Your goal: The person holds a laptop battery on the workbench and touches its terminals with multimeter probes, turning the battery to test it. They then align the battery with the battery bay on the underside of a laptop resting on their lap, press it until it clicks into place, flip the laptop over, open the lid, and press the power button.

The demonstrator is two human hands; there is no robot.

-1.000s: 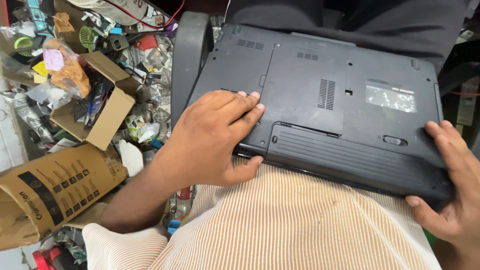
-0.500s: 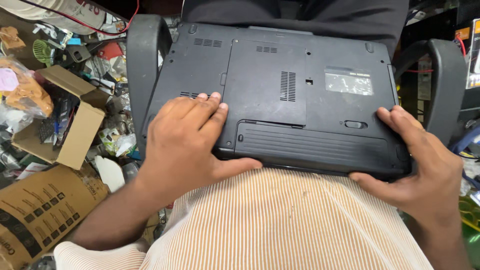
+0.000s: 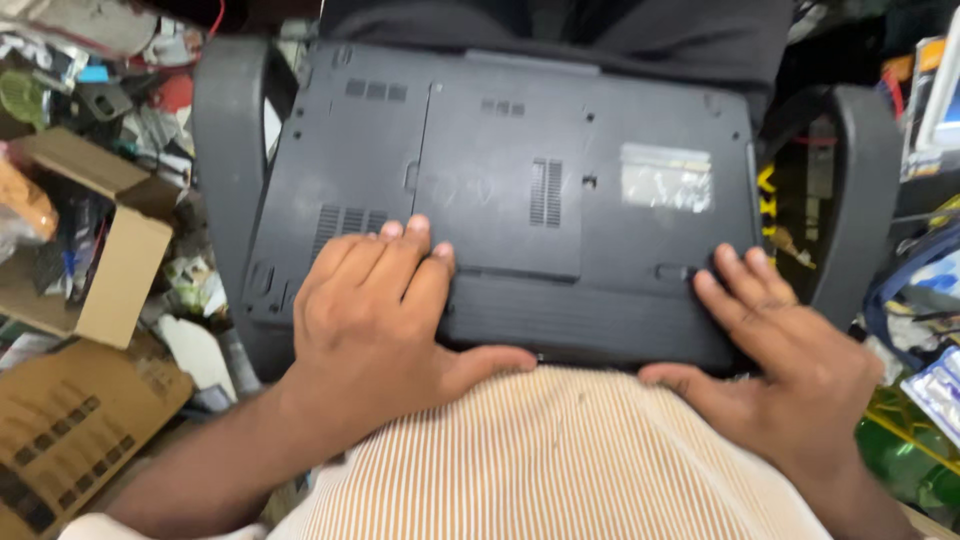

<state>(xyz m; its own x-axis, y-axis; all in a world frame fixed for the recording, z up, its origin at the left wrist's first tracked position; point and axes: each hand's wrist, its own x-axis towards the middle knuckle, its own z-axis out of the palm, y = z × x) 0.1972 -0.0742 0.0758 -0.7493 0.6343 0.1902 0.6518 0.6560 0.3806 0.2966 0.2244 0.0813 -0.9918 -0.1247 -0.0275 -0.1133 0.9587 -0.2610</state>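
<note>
Since a moment ago: our right hand (image 3: 790,365) has slid in from the laptop's (image 3: 520,190) right corner onto its underside near the small latch (image 3: 668,271); our left hand (image 3: 380,320) stays flat where it was, and the laptop sits more squarely before us.
Laptop: it lies upside down across our lap, between the two grey armrests of the chair (image 3: 225,150), its near edge against our striped shirt (image 3: 560,460).
Battery: the long battery strip (image 3: 590,320) runs along the near edge and looks seated flush in the case.
Left grip: open and pressing, palm down on the left end of the battery, thumb hooked around the near edge; it grasps nothing.
Right grip: also released, fingers spread on the right end of the battery, fingertips just beside the latch, thumb under the near edge.
Step in hand: we judge that we are steadying the case and feeling for the battery release, with nothing yet taken off.
Next move calls for: a fingertip set squarely on the latch and pushed sideways while the other hand holds the case firm, so the battery can come away towards us without the laptop sliding off our lap.
Around us: open cardboard boxes (image 3: 95,260) and loose clutter lie on the floor to the left.
</note>
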